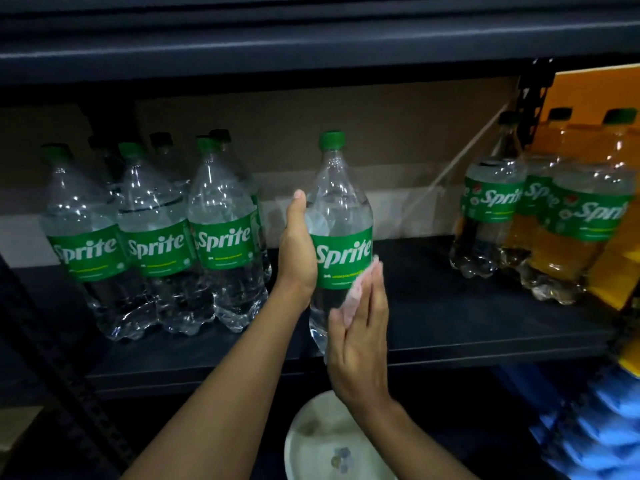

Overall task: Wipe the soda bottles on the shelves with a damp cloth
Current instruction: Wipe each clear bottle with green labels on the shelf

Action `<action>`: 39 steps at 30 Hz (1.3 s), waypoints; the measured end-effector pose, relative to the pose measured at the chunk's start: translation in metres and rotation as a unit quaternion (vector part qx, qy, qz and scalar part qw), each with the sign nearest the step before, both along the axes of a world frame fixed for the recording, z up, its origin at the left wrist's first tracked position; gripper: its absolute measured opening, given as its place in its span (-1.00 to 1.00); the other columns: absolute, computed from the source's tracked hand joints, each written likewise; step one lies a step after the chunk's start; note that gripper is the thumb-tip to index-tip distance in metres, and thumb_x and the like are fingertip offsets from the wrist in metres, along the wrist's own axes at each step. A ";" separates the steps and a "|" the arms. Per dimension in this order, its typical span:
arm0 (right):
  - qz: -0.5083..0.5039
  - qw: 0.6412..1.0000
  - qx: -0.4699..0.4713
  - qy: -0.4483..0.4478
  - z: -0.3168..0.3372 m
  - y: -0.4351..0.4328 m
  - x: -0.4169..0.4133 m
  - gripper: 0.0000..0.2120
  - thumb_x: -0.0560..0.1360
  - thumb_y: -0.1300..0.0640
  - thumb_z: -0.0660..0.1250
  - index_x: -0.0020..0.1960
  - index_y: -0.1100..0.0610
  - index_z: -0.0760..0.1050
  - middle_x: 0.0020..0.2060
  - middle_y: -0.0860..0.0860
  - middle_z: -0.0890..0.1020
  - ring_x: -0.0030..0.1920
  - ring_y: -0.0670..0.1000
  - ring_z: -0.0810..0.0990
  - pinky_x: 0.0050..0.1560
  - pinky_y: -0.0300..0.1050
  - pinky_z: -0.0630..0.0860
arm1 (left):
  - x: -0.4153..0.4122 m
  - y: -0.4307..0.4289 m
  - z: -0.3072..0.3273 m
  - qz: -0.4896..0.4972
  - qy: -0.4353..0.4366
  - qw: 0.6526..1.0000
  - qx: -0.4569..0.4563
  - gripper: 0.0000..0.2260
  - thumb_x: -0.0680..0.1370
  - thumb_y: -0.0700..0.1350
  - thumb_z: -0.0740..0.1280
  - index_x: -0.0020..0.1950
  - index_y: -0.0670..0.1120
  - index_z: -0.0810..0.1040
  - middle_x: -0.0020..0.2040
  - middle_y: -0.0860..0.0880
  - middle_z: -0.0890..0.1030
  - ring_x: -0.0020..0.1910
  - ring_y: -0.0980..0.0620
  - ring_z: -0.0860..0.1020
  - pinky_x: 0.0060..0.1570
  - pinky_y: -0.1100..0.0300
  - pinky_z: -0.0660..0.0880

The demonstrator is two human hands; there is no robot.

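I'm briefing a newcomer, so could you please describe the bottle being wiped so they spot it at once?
At the dark metal shelf, look between the left cluster of bottles and the right group. The clear plastic Sprite bottle with a green cap is alone there, the only one gripped by a left hand, with a right hand pressing a pale cloth on it.

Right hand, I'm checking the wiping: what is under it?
A pale cloth shows at the fingertips of the right hand, pressed against the bottle; the hand covers the rest of it.
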State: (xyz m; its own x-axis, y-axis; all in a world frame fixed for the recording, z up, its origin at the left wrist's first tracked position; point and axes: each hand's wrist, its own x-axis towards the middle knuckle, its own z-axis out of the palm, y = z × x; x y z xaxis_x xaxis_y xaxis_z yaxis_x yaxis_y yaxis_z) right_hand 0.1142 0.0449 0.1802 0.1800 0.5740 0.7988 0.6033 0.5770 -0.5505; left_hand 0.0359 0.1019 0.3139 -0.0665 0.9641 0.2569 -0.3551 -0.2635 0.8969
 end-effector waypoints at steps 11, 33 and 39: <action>0.032 0.999 0.020 0.037 0.087 0.015 0.009 -0.40 0.71 -0.23 -0.05 0.66 -0.14 -0.16 0.66 -0.09 -0.08 0.64 -0.10 0.01 0.59 -0.01 0.18 | -0.004 -0.006 0.002 -0.076 0.025 0.996 0.029 -0.43 0.77 0.15 -0.03 0.23 -0.14 0.69 0.15 -0.18 0.74 0.14 -0.10 0.72 0.15 0.09 0.64; 0.017 0.996 -0.015 0.087 0.010 -0.004 -0.006 -0.37 0.69 -0.07 0.05 0.66 -0.16 -0.19 0.66 0.00 0.03 0.65 -0.05 0.05 0.61 0.07 0.15 | -0.013 -0.007 -0.005 0.007 0.119 0.991 -0.060 0.08 0.22 0.72 0.32 0.56 0.07 0.44 0.45 -0.04 0.57 0.39 -0.10 0.58 0.40 -0.23 0.46; 0.049 0.994 -0.068 0.066 0.015 -0.013 0.007 -0.44 0.68 -0.22 -0.05 0.52 -0.48 -0.31 0.58 -0.42 -0.12 0.63 -0.17 0.02 0.61 0.10 0.16 | -0.017 -0.007 -0.006 -0.010 0.119 0.991 -0.052 0.06 0.26 0.69 0.33 0.54 0.01 0.44 0.40 -0.05 0.62 0.34 -0.10 0.63 0.36 -0.22 0.51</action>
